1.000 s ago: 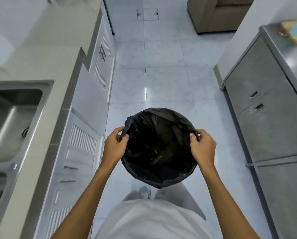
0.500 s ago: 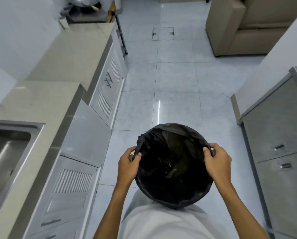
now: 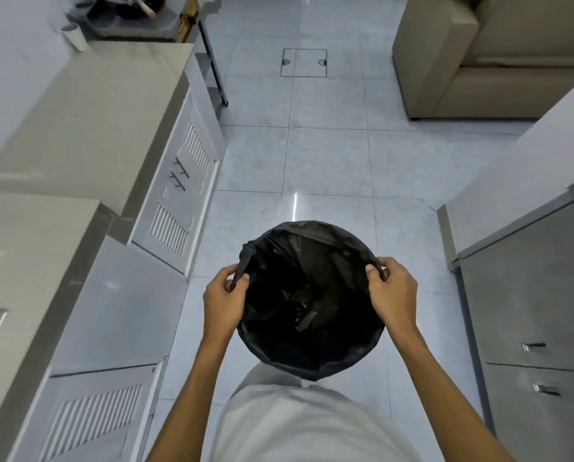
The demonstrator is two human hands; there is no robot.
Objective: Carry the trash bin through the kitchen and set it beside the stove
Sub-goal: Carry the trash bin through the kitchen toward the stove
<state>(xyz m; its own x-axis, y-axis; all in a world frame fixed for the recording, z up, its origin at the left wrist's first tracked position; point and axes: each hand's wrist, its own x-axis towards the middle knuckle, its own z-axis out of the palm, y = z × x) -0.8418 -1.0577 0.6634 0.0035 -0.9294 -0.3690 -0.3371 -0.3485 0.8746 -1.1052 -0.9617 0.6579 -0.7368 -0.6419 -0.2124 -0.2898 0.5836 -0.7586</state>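
A round trash bin (image 3: 312, 301) lined with a black plastic bag hangs in front of my waist, above the tiled floor. My left hand (image 3: 224, 300) grips the bin's left rim, thumb inside the liner. My right hand (image 3: 394, 295) grips the right rim the same way. Some dark scraps lie at the bottom of the bin. The stove (image 3: 128, 15) with a pan on it stands at the far top left, past the end of the counter.
A long grey counter (image 3: 88, 115) with louvred cabinet doors runs along the left. Steel drawers (image 3: 532, 315) line the right, behind them a white wall (image 3: 529, 161). A beige sofa (image 3: 485, 58) stands far right. A floor hatch (image 3: 304, 62) lies ahead in the tiled aisle.
I have moved forward along the aisle with the bin held in both hands. The sink has slid out of view to the left, and the stove and sofa have come closer.
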